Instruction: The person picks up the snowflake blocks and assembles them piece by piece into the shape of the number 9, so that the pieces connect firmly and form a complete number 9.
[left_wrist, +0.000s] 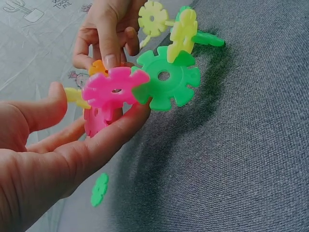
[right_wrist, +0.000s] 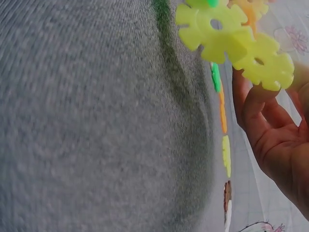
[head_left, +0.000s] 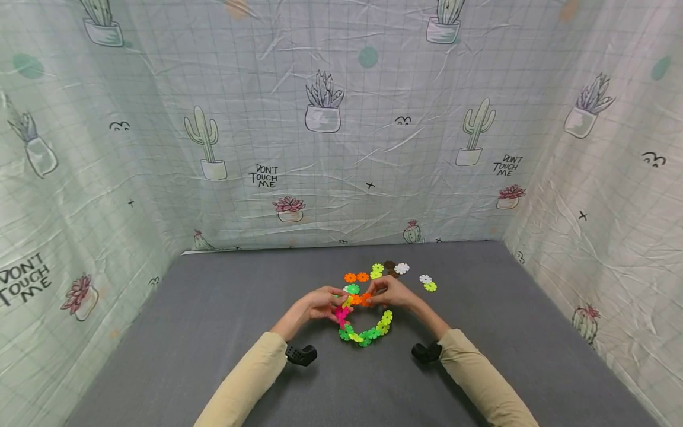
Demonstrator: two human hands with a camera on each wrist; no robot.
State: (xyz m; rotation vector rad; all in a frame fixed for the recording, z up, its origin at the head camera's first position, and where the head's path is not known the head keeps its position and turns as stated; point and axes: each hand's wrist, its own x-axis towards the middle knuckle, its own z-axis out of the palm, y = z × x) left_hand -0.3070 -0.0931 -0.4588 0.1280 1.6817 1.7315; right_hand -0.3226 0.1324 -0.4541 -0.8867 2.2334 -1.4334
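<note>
Both hands hold a curved chain of notched, flower-shaped plastic discs, slotted edge to edge into a near ring with a gap at its right side. My left hand (head_left: 322,303) grips the left part, its thumb and fingers around the pink discs (left_wrist: 115,89) and a yellow disc beside them. With fingertips, my right hand (head_left: 392,290) pinches the orange discs (head_left: 366,300) at the far end. Green discs (head_left: 365,341) curve along the near side. The chain's other end, of yellow discs (right_wrist: 215,24), rises near my right hand in the right wrist view.
Behind the hands on the grey table (head_left: 245,308) lie loose discs: orange (head_left: 350,277), yellow-green (head_left: 377,268), brown (head_left: 389,264), white (head_left: 402,268) and green (head_left: 353,289). A white disc (head_left: 425,279) touches a yellow one farther right. A printed curtain (head_left: 341,160) surrounds the table.
</note>
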